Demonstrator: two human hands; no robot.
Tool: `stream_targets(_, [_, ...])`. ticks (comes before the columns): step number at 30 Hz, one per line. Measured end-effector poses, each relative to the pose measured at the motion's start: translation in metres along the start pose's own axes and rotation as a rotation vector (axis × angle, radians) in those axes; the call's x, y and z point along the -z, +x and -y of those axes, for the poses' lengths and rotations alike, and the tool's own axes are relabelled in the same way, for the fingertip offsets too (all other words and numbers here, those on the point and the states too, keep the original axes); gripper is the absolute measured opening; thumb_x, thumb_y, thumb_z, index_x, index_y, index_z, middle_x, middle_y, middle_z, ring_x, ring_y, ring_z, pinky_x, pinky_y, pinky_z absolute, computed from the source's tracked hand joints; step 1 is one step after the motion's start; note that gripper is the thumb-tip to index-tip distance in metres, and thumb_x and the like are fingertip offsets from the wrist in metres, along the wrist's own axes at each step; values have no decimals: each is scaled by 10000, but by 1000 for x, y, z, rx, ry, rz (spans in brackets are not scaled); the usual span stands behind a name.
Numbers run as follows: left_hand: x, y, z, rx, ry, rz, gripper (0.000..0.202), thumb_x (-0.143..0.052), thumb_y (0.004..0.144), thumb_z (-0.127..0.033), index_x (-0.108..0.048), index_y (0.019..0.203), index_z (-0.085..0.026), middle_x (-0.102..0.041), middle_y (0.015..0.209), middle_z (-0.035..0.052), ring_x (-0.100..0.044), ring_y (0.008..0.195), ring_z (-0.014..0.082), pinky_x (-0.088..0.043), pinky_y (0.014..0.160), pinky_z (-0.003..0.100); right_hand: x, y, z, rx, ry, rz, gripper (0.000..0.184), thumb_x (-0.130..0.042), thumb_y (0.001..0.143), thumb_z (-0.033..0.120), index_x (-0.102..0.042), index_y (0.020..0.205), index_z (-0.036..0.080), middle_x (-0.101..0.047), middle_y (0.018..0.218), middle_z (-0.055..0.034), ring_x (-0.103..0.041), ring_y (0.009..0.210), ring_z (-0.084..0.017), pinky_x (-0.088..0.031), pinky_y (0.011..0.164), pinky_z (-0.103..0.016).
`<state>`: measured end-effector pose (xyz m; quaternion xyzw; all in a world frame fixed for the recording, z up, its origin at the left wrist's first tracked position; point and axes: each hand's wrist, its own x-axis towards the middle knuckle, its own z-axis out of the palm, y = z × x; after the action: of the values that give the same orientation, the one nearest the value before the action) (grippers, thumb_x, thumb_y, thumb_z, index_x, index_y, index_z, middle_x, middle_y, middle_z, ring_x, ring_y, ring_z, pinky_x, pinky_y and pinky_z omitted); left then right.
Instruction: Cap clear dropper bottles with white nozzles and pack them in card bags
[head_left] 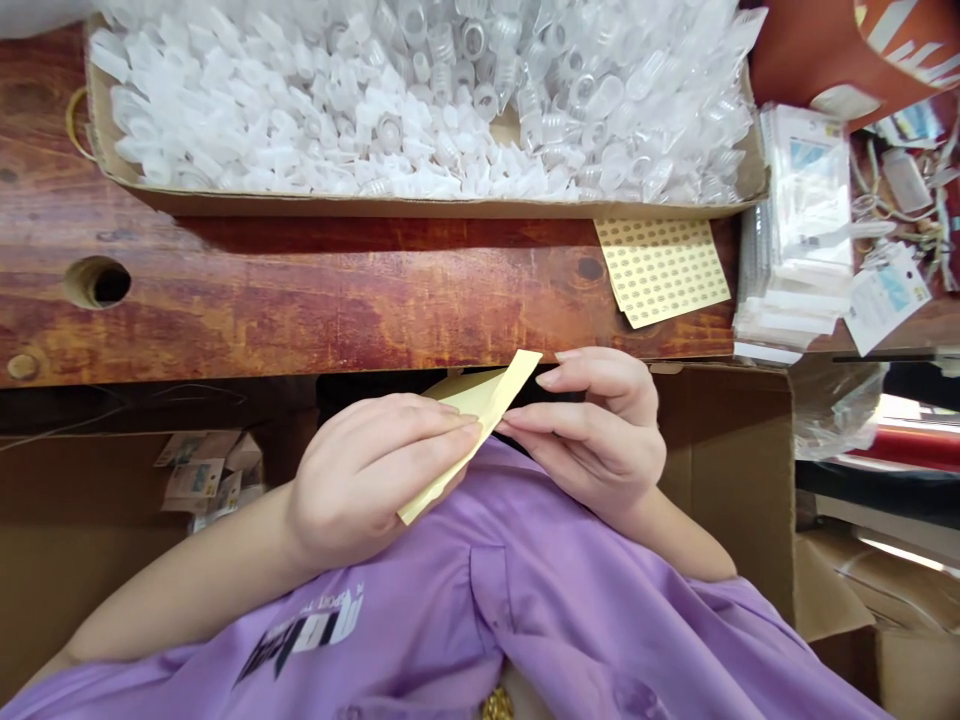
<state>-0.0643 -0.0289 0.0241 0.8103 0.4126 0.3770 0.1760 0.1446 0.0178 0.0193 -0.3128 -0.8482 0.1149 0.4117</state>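
Observation:
My left hand (pixel 367 470) grips a pale yellow paper sheet (pixel 480 400), fingers laid along its edge, held close over my purple shirt below the table's front edge. My right hand (pixel 600 430) sits just to the right, its fingertips pinching at the sheet's right edge. A second yellow sheet covered in small round stickers (pixel 664 270) lies on the wooden table (pixel 300 300), partly tucked under the cardboard tray (pixel 420 205). The tray is heaped with small translucent plastic caps (pixel 420 90).
Stacked clear packets with printed cards (pixel 802 230) lie at the table's right end, with loose tags and cords beyond. Open cardboard boxes stand below the table at left (pixel 82 520) and right (pixel 727 470). A round hole (pixel 97 282) pierces the tabletop at left.

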Motion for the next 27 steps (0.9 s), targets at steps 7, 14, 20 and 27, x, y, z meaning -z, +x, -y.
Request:
stream_targets(7, [1, 0, 0, -15, -11, 35, 159, -597, 874, -128, -631, 1023, -171, -747, 1005, 94, -716, 937, 192, -594, 838, 291, 0, 1, -1, -7, 3, -8, 126, -713, 825, 234, -619, 898, 274, -568, 864, 1, -594, 862, -139, -559, 804, -314])
stream_targets(14, [2, 2, 1, 24, -138, 47, 149, -603, 864, -119, -622, 997, -184, -752, 927, 78, -729, 862, 189, -616, 758, 286, -3, -1, -2, 1, 61, -30, 76, -681, 851, 244, -612, 882, 253, -551, 868, 4, -568, 898, -143, -554, 813, -307])
stream_targets(20, [2, 4, 3, 41, -190, 28, 192, -637, 835, -115, -641, 1012, -190, -753, 921, 84, -731, 851, 186, -624, 757, 281, -3, -2, 0, -11, 35, -67, 123, -728, 799, 211, -636, 873, 244, -551, 908, -3, -532, 939, -153, -514, 877, -319])
stream_targets(27, [-5, 5, -2, 180, -365, -28, 224, -629, 825, -72, -667, 988, -222, -732, 1088, 65, -715, 959, 171, -610, 839, 261, -5, -3, 1, -32, 21, -81, 89, -696, 825, 217, -631, 881, 243, -566, 894, -6, -547, 927, -163, -502, 880, -343])
